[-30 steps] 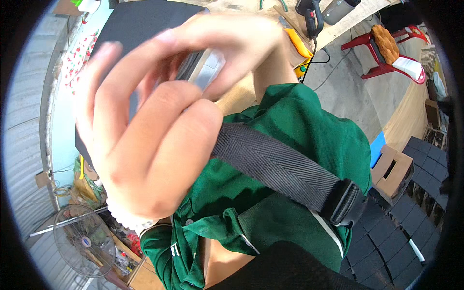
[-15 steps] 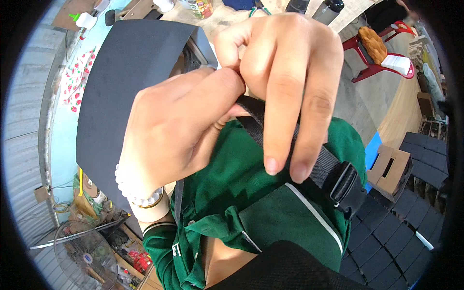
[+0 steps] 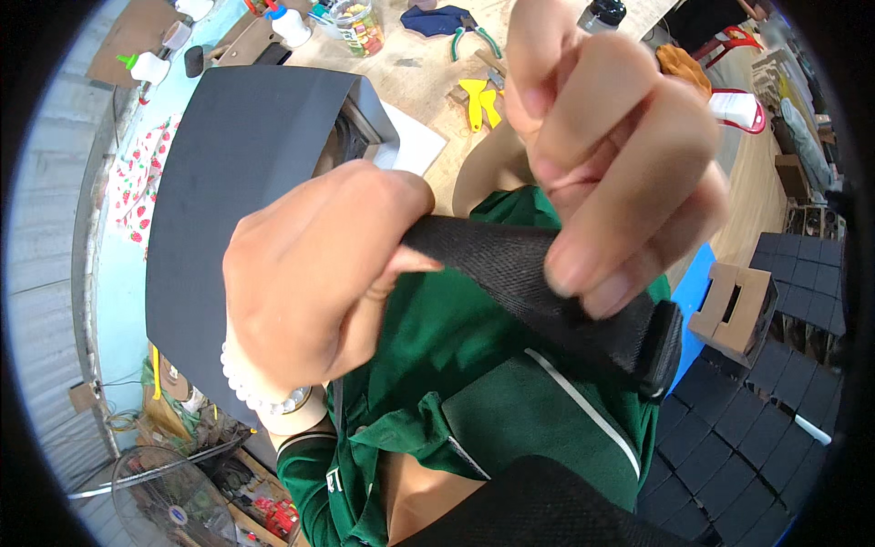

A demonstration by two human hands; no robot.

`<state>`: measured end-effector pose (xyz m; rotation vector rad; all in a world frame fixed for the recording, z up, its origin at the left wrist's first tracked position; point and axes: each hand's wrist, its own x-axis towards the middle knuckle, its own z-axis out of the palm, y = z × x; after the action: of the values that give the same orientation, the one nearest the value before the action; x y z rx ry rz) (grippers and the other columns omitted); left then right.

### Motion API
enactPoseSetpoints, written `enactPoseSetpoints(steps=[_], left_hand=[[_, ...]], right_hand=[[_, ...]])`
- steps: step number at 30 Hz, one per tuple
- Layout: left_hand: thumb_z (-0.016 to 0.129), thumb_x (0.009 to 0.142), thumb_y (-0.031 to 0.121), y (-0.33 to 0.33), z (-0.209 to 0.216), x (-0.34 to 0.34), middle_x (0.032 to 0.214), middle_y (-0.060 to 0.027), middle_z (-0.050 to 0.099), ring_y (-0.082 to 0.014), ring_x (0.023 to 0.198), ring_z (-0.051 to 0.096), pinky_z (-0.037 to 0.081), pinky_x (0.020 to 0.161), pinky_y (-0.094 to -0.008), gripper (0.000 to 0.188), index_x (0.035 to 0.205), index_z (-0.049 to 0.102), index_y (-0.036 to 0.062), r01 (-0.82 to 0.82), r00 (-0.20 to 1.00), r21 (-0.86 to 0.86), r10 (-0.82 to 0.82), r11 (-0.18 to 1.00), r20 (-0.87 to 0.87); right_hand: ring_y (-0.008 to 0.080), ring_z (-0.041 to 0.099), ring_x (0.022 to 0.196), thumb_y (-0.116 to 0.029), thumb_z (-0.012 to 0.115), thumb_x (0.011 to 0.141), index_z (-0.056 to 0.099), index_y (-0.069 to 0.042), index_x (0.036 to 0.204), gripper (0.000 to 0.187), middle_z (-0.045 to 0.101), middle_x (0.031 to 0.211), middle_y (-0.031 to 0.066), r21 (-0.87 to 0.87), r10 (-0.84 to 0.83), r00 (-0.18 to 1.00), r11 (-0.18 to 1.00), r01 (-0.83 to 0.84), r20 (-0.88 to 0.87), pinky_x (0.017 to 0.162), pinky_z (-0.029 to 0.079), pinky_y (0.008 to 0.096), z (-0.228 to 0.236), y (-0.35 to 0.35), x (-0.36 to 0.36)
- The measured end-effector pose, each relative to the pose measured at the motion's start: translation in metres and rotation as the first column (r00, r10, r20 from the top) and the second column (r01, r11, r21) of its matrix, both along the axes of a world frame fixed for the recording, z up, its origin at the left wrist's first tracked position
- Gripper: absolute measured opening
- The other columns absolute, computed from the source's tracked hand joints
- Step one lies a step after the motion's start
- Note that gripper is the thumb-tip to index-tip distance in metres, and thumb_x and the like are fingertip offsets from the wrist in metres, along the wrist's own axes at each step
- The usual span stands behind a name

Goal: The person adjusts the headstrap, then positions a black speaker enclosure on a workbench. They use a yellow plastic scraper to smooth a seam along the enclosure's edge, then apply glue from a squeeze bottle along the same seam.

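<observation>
A wide black webbing strap (image 3: 492,260) runs across the front of the green shirt I wear. At its lower right end sits a black plastic buckle (image 3: 660,351). My left hand (image 3: 319,264), with a white beaded bracelet (image 3: 239,378) at the wrist, pinches the strap's upper left end between thumb and fingers. Above the strap's right half, my right hand (image 3: 629,155) is blurred, its fingers curled in. Its lower fingertips overlap the strap in view; whether they touch it, or what they hold, I cannot make out.
A large black curved panel (image 3: 237,182) stands left of my hands. On the table lie green-handled pliers (image 3: 476,36), yellow scrapers (image 3: 476,102) and a clear plastic cup (image 3: 357,27). Right are a cardboard box (image 3: 734,305) and rows of black blocks (image 3: 729,438); a fan (image 3: 169,501) is lower left.
My right hand has moved up and right, away from the left hand. The strap's upper end now shows wide and flat between them. The pliers and scrapers have come into view.
</observation>
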<state>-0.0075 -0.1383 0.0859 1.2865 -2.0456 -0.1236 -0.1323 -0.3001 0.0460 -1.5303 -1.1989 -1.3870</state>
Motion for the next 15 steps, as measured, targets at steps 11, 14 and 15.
enactPoseSetpoints(steps=[11, 14, 15], left_hand=[[0.058, 0.083, 0.011, 0.006, 0.003, -0.001, 0.069, -0.0116, 0.056, -0.0291, 0.059, 0.057, 0.044, 0.055, -0.0287, 0.010, 0.086, 0.059, 0.0017, -0.216, 0.975, -0.008, 0.215, 0.976, -0.059], [0.056, 0.085, 0.009, 0.006, 0.003, 0.002, 0.070, -0.0116, 0.055, -0.0277, 0.059, 0.057, 0.044, 0.055, -0.0282, 0.007, 0.086, 0.058, 0.0023, -0.261, 0.958, 0.041, 0.264, 0.965, -0.117], [0.056, 0.085, 0.008, 0.006, 0.002, 0.004, 0.070, -0.0116, 0.055, -0.0273, 0.059, 0.057, 0.043, 0.055, -0.0280, 0.006, 0.086, 0.058, 0.0025, -0.245, 0.964, 0.042, 0.248, 0.969, -0.092]], right_hand=[[0.0132, 0.051, 0.058, -0.008, 0.072, 0.071, 0.066, -0.008, 0.078, 0.010, 0.060, 0.073, 0.0024, 0.234, -0.173, 0.950, 0.966, 0.112, 0.262, 0.054, 0.040, 0.0253, -0.006, 0.008, 0.040], [0.0147, 0.053, 0.057, -0.008, 0.075, 0.069, 0.065, -0.005, 0.079, 0.014, 0.058, 0.071, 0.0048, 0.154, -0.111, 0.950, 0.986, 0.067, 0.293, 0.052, 0.042, 0.0256, -0.001, 0.007, 0.054], [0.0147, 0.053, 0.059, -0.008, 0.075, 0.069, 0.066, -0.005, 0.079, 0.013, 0.058, 0.071, 0.0044, 0.120, -0.104, 0.950, 0.990, 0.072, 0.293, 0.053, 0.043, 0.0254, 0.001, 0.005, 0.056]])
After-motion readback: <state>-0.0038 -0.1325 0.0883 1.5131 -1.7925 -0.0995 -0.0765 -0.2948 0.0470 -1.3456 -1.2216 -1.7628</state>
